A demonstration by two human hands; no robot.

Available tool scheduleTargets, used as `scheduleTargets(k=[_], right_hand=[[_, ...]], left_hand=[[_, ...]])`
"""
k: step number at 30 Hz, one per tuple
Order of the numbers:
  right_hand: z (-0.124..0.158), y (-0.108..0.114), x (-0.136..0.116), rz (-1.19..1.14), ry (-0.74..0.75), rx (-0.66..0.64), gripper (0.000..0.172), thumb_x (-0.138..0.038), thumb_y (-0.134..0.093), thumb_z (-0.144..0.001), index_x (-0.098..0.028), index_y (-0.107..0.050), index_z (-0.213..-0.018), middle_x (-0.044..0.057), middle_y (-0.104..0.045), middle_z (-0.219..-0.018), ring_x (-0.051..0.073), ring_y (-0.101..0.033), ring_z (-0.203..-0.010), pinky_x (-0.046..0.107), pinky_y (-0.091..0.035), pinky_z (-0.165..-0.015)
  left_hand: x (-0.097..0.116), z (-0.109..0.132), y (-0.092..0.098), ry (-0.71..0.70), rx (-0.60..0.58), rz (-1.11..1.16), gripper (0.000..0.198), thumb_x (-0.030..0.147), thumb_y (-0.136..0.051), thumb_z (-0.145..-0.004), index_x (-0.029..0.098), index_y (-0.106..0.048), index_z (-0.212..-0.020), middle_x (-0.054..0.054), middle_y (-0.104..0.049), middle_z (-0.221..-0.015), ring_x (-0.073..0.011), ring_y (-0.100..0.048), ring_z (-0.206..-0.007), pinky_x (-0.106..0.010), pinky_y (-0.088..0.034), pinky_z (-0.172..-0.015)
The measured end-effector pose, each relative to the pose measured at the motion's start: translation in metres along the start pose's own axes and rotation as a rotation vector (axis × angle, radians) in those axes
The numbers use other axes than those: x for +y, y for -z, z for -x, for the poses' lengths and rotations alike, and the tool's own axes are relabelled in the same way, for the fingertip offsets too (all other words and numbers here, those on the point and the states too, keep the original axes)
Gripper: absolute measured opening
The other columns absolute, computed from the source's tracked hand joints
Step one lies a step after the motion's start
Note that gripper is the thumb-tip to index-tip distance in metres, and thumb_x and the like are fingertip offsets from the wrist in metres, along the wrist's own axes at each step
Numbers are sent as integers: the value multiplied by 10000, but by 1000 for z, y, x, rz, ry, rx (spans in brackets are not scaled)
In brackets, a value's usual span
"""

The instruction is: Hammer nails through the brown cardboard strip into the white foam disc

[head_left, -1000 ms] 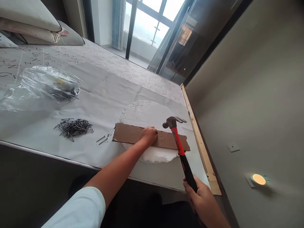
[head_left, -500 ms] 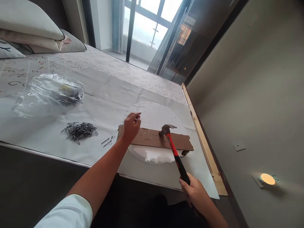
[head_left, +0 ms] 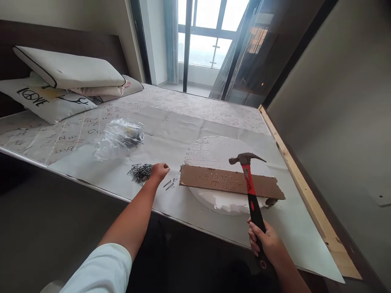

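Head view: left hand [head_left: 159, 170] rests, fingers curled, at the edge of the nail pile [head_left: 140, 172] on the grey sheet [head_left: 171, 134], while right hand [head_left: 266, 242] wraps closed around the hammer [head_left: 249, 179] handle, head raised above the cardboard strip [head_left: 230, 182] lying on the foam disc [head_left: 214, 152].
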State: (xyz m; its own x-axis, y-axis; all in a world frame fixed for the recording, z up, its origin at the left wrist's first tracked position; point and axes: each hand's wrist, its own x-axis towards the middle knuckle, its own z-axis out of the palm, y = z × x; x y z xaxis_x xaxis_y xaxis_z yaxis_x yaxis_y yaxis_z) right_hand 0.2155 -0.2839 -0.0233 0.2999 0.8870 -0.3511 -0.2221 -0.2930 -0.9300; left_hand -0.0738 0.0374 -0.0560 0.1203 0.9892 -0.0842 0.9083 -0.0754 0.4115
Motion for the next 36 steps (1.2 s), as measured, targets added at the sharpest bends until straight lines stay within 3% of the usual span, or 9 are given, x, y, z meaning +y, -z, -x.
scheduleTargets(k=[3, 12, 20, 22, 24, 27, 29, 33, 36], right_hand=[[2, 2, 5, 1, -1, 6, 352, -499, -595, -740, -208, -433, -854, -117, -391, -485, 45, -343, -293, 181, -321, -283], [1, 2, 0, 29, -20, -48, 361, -526, -573, -741, -206, -437, -842, -110, -386, -497, 51, -340, -312, 191, -333, -291], [-4, 4, 0, 8, -19, -9, 396, -550, -584, -706, -213, -425, -842, -118, -374, -488, 48, -322, -304, 184, -323, -276], [-5, 6, -1, 3, -14, -3, 394, -551, -575, -711, -213, -425, -844, -118, -376, -487, 48, -326, -302, 183, -325, -275], [-4, 8, -3, -7, -6, -5, 393, -552, -569, -714, -210, -425, -844, -120, -374, -486, 47, -327, -301, 180, -325, -276], [-3, 12, -7, -22, -5, -6, 382, -545, -559, -726, -207, -428, -845, -120, -366, -490, 44, -320, -305, 177, -322, -281], [-3, 15, -8, -32, -14, -9, 363, -532, -549, -740, -207, -428, -847, -119, -368, -494, 44, -320, -314, 175, -327, -288], [-3, 17, -8, -52, -33, -9, 348, -519, -550, -733, -211, -425, -834, -123, -366, -488, 41, -307, -307, 175, -323, -284], [-2, 17, -9, -42, -25, -6, 347, -516, -547, -732, -207, -431, -842, -123, -361, -488, 39, -304, -302, 177, -326, -284]], left_hand=[[-14, 2, -6, 2, -215, -153, 152, 257, -645, -601, 193, -716, -720, -47, -704, -761, -179, -618, -748, -212, -416, -631], [-14, 8, -15, -57, -319, -247, 98, 242, -620, -592, 187, -691, -631, -53, -690, -708, -160, -598, -687, -202, -389, -588], [-4, -1, -14, -33, -266, -295, 83, 220, -597, -575, 179, -649, -625, -84, -684, -754, -222, -616, -769, -243, -410, -648], [-2, -2, -2, -10, -187, -289, 129, 249, -558, -616, 173, -642, -678, -94, -683, -791, -228, -613, -794, -250, -413, -649], [3, 1, 13, 11, -13, -200, 168, 272, -515, -658, 173, -628, -734, -82, -678, -800, -219, -608, -794, -253, -415, -654], [23, 13, 34, -11, 290, 116, 208, 318, -494, -701, 177, -616, -793, -44, -670, -777, -179, -602, -738, -247, -426, -675], [45, 25, 39, -61, 336, 357, 270, 370, -501, -717, 169, -614, -856, -32, -664, -764, -158, -595, -694, -242, -438, -661], [98, 45, 24, -202, 110, 661, 396, 426, -544, -702, 149, -608, -978, -27, -653, -743, -141, -578, -640, -238, -446, -597], [133, 53, 4, -278, -18, 614, 322, 408, -547, -709, 177, -631, -917, -10, -650, -707, -135, -573, -634, -235, -437, -588]])
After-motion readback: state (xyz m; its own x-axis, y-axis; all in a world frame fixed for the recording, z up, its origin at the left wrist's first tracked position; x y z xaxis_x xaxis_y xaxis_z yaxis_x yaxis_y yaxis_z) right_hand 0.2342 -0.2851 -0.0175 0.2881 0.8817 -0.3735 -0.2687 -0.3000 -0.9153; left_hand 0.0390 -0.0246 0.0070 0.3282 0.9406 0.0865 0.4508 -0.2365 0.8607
